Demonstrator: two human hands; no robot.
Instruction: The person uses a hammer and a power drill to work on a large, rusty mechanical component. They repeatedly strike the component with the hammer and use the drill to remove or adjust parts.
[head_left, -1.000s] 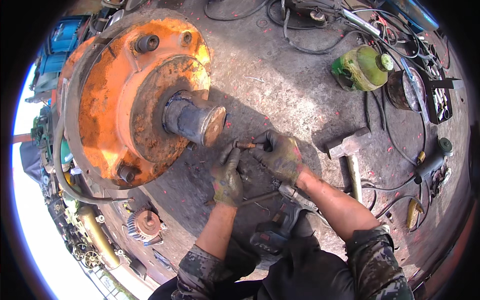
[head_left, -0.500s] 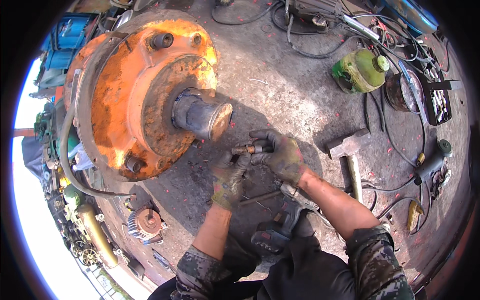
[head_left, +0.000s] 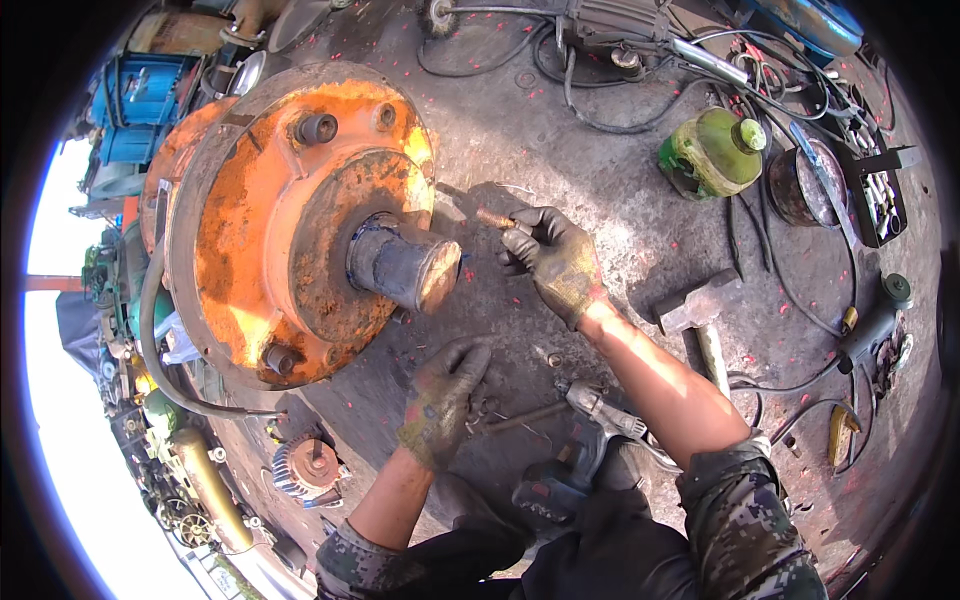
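Observation:
My right hand [head_left: 562, 262], in a soiled work glove, holds a rusty threaded bolt [head_left: 495, 217] between thumb and fingers. The bolt points up and left, apart from the thick grey shaft [head_left: 400, 262] of the big orange flanged housing [head_left: 235, 240]. Lower down, my gloved left hand [head_left: 443, 395] hangs over the floor with its fingers stretched out; I see nothing in it. On the ground between my arms lies a small ring-shaped metal piece [head_left: 554, 360]. Bolt ends such as one [head_left: 317, 128] stick out of the orange flange.
A cordless power tool [head_left: 555, 485] lies by my legs, near a metal bar [head_left: 522, 417]. To the right are a sledgehammer [head_left: 700, 302], a green plastic jug [head_left: 712, 155], a round tin [head_left: 806, 185] and loose cables. A finned motor part [head_left: 306, 467] sits at lower left.
My hands have parted. The right hand has carried the bolt up and away, while the left has let go of it and dropped lower. The view has shifted slightly.

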